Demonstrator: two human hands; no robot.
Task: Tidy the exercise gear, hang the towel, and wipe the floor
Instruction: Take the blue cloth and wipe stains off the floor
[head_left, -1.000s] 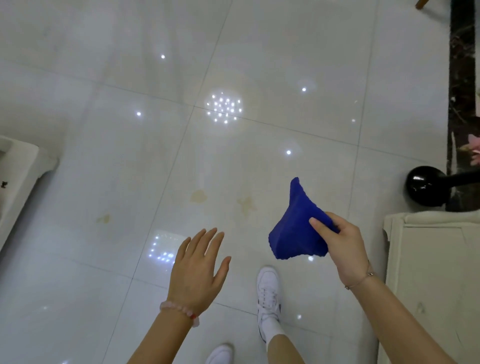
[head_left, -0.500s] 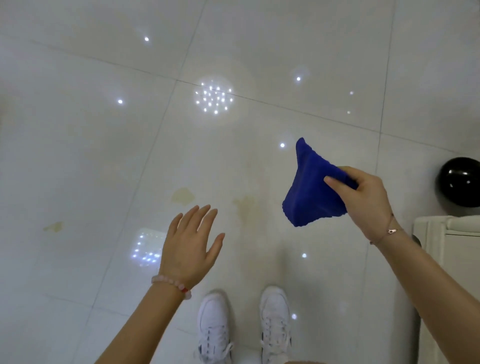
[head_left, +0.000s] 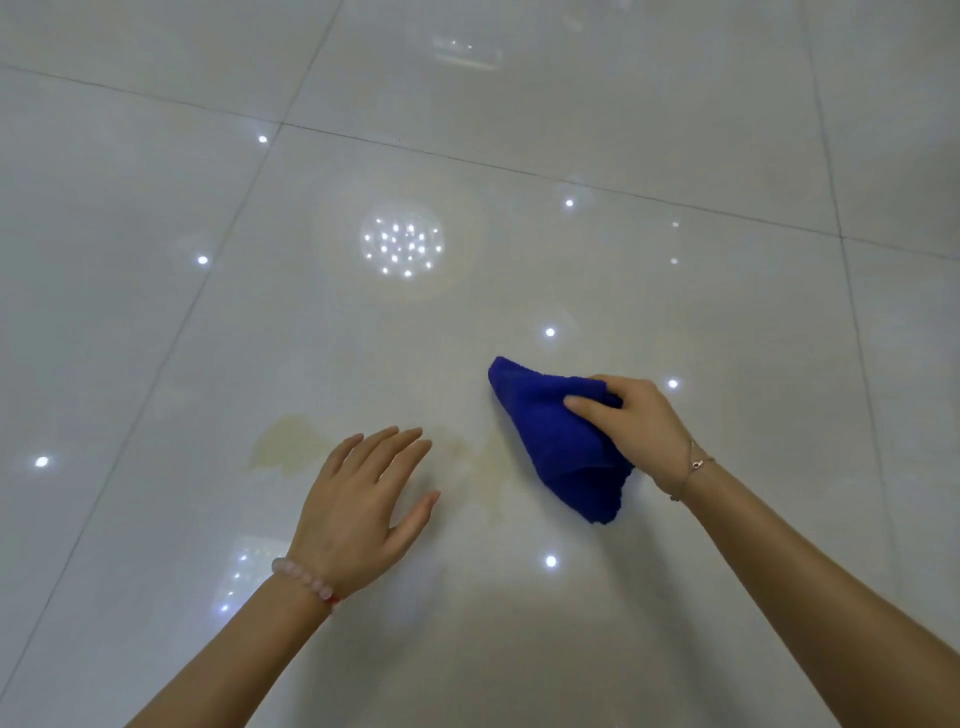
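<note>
While the blue cloth (head_left: 563, 441) hangs bunched in the right hand (head_left: 636, 431), pinched between thumb and fingers at one upper fold. Loose end trailing down toward the floor (head_left: 675, 130); contact with the tile not determinable from this angle. Left hand (head_left: 363, 506) empty, fingers spread and apart, palm down over the floor; touching or hovering cannot be told.

Two yellowish stains (head_left: 291, 449) on the large central tile, near its middle: one just beyond the left fingertips, a fainter one between the two hands, close beside the cloth's lower end. Step in hand judged as the floor wipe, not yet begun.

To do it well: flatten the cloth into a pad under the palm rather than dragging it by a pinched corner. Start at the nearer, fainter stain, then cross to the one by the left hand. Firm overlapping strokes, working inward from each stain's edge to avoid spreading. Left hand likely best planted on the tile as a brace, clear of the stroke path. Refold to a clean face between stains.

Hard to make out: stains wet or dried, unclear. Bright ceiling-light reflections (head_left: 402, 247) scattered over the glossy tile may mask further marks. Faint stain's outline washed out. Exercise gear and towel out of frame; their status unknown.
</note>
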